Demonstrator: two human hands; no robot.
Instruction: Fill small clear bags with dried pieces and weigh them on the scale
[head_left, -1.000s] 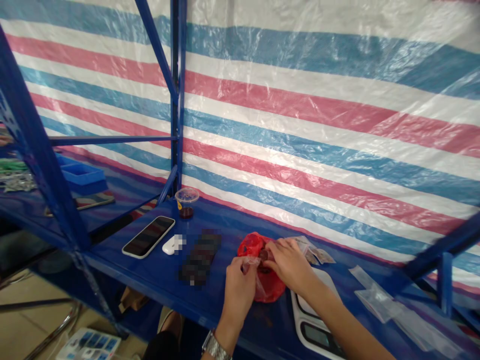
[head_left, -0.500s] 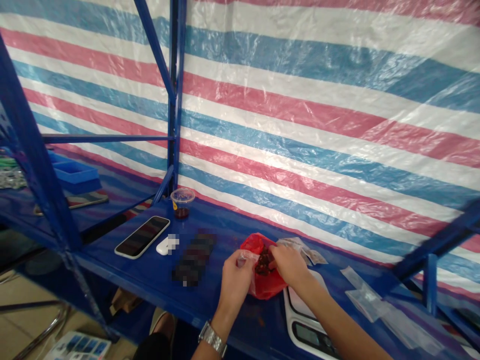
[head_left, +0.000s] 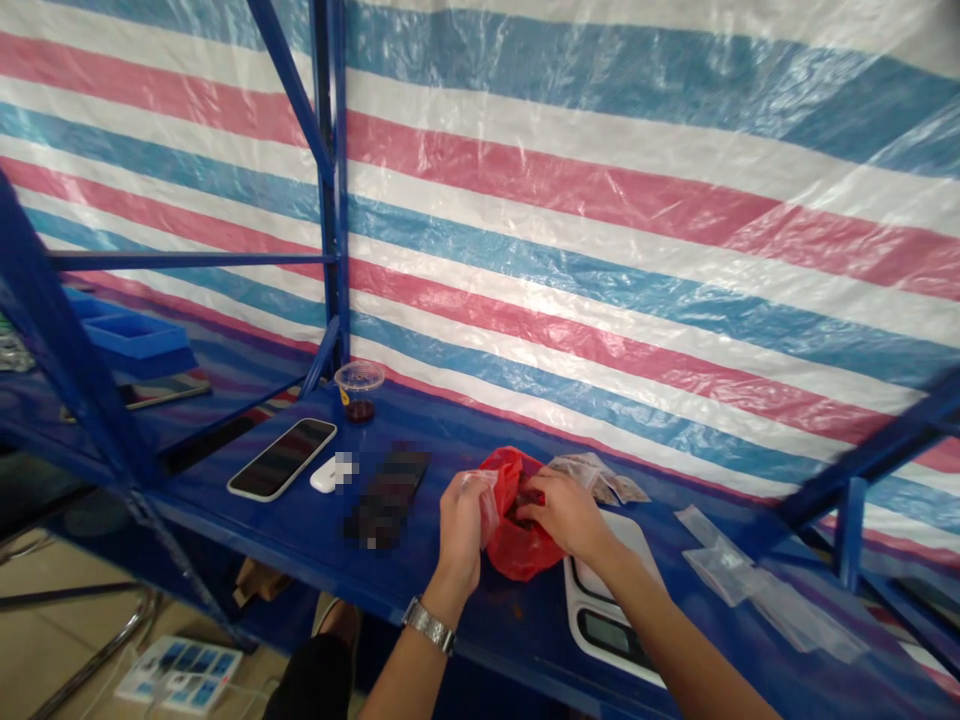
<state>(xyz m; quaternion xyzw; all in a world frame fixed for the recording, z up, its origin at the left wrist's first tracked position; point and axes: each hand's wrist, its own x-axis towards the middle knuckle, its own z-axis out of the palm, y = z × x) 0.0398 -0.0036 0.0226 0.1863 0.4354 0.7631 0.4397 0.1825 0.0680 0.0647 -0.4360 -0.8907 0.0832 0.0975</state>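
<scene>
A red plastic bag (head_left: 525, 560) stands with its mouth open on the blue shelf, dark brown small pieces inside it. At its left side my left hand (head_left: 461, 520) is closed on a clear plastic bag (head_left: 489, 505), which touches the red one. My right hand (head_left: 564, 510) reaches into the red bag's mouth from the right, fingers bent together among the pieces. Whatever those fingertips hold is hidden. Beneath my right forearm lies a white digital scale (head_left: 585, 615). Filled clear packets (head_left: 596, 475) rest just behind the right hand.
Flat clear zip bags (head_left: 757, 580) lie at the right. Leftward are a dark blurred item (head_left: 390, 495), a white case (head_left: 324, 475), a phone (head_left: 283, 460) and a clear cup (head_left: 360, 395) with dark liquid. Blue posts (head_left: 330, 180) and a striped sheet (head_left: 600, 250) stand behind.
My right hand has gone deeper into the red bag, covering more of the brown pieces. My left hand has turned slightly, still gripping the clear bag. The camera view has shifted a little.
</scene>
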